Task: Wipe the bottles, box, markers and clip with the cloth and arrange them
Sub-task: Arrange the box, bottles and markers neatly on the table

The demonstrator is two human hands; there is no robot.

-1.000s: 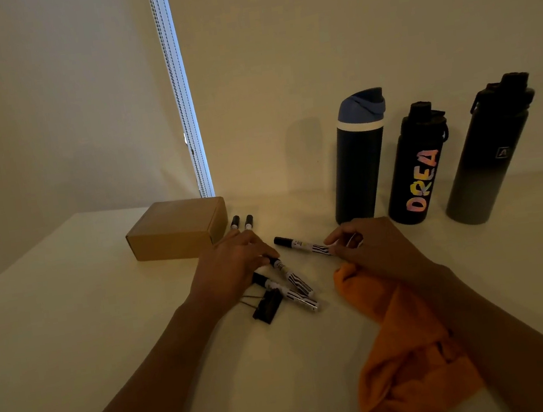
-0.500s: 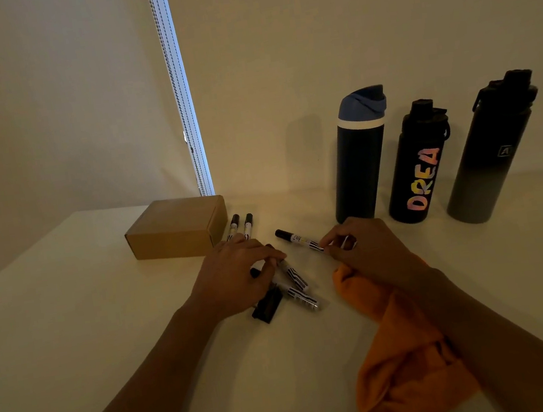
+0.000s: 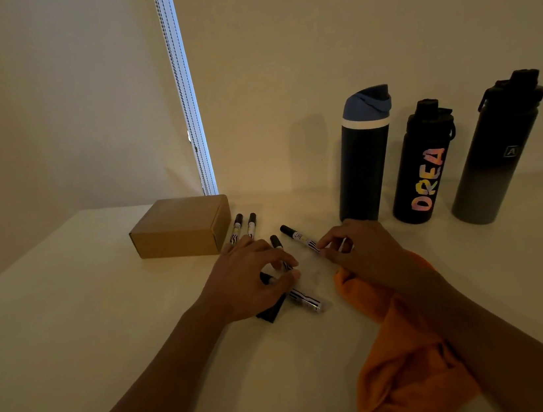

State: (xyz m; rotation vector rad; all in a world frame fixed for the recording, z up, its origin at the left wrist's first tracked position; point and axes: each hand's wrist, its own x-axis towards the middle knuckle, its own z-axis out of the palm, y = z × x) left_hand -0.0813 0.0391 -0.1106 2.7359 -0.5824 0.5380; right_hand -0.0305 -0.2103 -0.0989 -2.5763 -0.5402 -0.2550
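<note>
The pale table (image 3: 88, 316) fills the lower frame. At upper right three bottles stand upright in a row against the wall: the blue-lidded bottle (image 3: 364, 173), the lettered bottle (image 3: 422, 168) and the grey bottle (image 3: 495, 159). They are close together but apart, and look to me already placed. Whether they have been wiped I cannot tell.

The orange cloth (image 3: 404, 361) lies rumpled at lower right, running under the right forearm up to the palm. The cardboard box (image 3: 180, 228) sits closed left of centre. A pair of markers (image 3: 238, 227) lies side by side just right of it, caps pointing away, so that part seems arranged too.

In the middle, the right hand (image 3: 362, 252) pinches the striped end of the right marker (image 3: 296, 235) in its fingertips, cap pointing up-left. I cannot tell if it also grips the cloth beneath it. The left hand (image 3: 252, 284) is curled, finger and thumb closed on the middle marker (image 3: 277, 245). Below it the lying marker (image 3: 305, 300) rests loose on the table, touching the black clip (image 3: 270, 313), which is half hidden under that hand.

My guess is the job is well past halfway: three markers and the clip are left to wipe or line up.
</note>
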